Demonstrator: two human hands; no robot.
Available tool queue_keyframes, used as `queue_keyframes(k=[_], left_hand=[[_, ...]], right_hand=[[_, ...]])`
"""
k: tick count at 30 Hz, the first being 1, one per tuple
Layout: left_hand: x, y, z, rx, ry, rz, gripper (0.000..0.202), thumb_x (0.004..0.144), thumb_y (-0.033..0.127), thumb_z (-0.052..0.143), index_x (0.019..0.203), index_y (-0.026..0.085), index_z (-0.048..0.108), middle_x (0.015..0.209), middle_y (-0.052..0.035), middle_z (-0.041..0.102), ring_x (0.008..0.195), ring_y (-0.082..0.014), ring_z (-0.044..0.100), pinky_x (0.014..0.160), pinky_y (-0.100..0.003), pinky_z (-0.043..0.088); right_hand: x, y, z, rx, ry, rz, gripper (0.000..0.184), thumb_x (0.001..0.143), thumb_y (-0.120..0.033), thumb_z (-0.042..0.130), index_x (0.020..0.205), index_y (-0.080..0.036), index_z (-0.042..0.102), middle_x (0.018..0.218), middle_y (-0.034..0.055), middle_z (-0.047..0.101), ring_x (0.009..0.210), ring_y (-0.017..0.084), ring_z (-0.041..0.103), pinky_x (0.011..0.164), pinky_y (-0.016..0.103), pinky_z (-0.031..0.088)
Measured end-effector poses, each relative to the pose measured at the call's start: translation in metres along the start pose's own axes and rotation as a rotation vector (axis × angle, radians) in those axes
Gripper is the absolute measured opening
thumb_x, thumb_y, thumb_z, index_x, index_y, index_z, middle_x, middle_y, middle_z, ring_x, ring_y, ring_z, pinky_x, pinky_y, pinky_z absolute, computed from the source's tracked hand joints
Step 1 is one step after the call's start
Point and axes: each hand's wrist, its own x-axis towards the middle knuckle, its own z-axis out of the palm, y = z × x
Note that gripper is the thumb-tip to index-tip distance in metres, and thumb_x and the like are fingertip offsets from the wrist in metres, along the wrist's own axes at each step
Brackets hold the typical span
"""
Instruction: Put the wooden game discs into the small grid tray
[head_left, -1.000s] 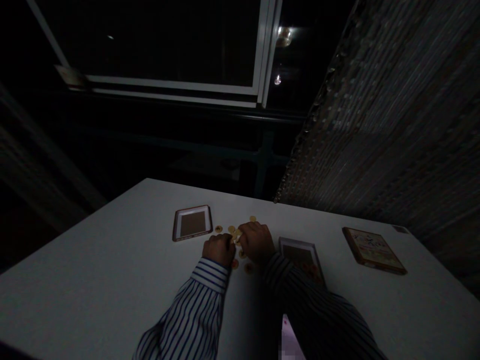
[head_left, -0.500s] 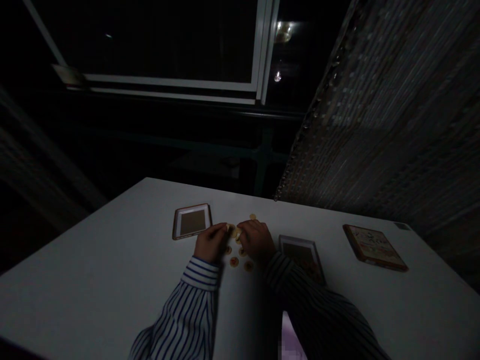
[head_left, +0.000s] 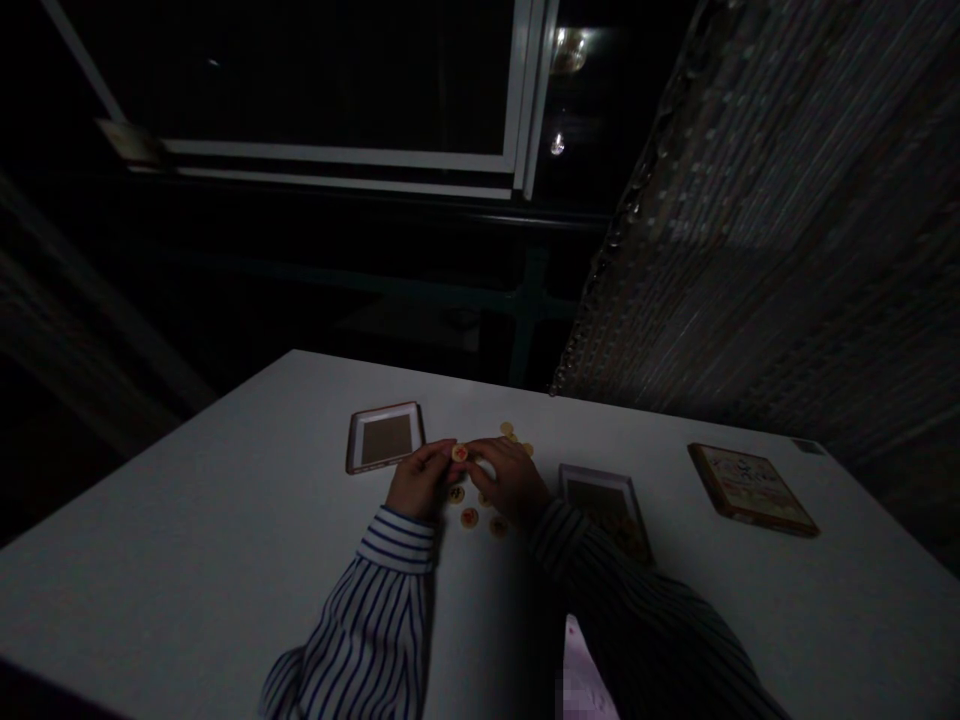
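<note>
Since the frame half a second earlier, the round yellow disc (head_left: 460,453) has been lifted slightly and is now pinched between the fingertips of the left hand (head_left: 417,482) and the right hand (head_left: 508,480), which have been drawn closer together above the white table (head_left: 187,560); both hands are narrowed onto that disc, with red marking seen on its face. Three more discs are counted lying flat on the table at 6 o'clock from the held one (head_left: 469,517), and at least two others are seen at 1 o'clock from it (head_left: 508,429); further ones may be hidden under the right hand. Two shallow square trays are counted: one (head_left: 385,437) at 10 o'clock from the left hand, its brown floor bare, and one (head_left: 604,502) at 3 o'clock from the right hand, its contents too dark to tell. One closed flat box (head_left: 751,489) is seen well apart at 3 o'clock.
</note>
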Motion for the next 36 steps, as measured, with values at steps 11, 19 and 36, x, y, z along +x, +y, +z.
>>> queue_keyframes(k=[11,19,36], left_hand=[[-0.006,0.003,0.003,0.062,-0.072,0.023,0.041,0.054,0.031,0.073,0.089,0.011,0.063,0.078,-0.0068,0.068,0.065,-0.0133,0.063,0.061,-0.023,0.05],[-0.01,0.003,0.004,0.117,-0.113,0.14,0.048,0.049,0.031,0.076,0.09,0.011,0.061,0.086,-0.0096,0.068,0.081,-0.0187,0.063,0.08,-0.033,0.047],[0.009,-0.006,-0.025,1.288,0.109,0.716,0.032,0.071,0.041,0.053,0.091,0.019,0.065,0.101,-0.0096,0.059,0.094,-0.0229,0.054,0.085,-0.037,0.041]], right_hand=[[0.0,0.004,0.001,0.064,0.007,-0.017,0.021,0.081,-0.029,0.05,0.098,-0.019,0.058,0.094,0.0041,0.063,0.09,0.016,0.054,0.083,0.031,0.038],[0.0,0.004,-0.001,0.128,0.036,-0.039,0.019,0.082,-0.025,0.048,0.098,-0.019,0.058,0.095,0.0032,0.064,0.09,0.014,0.054,0.084,0.029,0.039],[-0.001,0.016,-0.002,0.015,0.082,0.163,0.025,0.082,-0.019,0.04,0.097,-0.018,0.06,0.096,0.0033,0.064,0.092,0.015,0.054,0.085,0.03,0.039]])
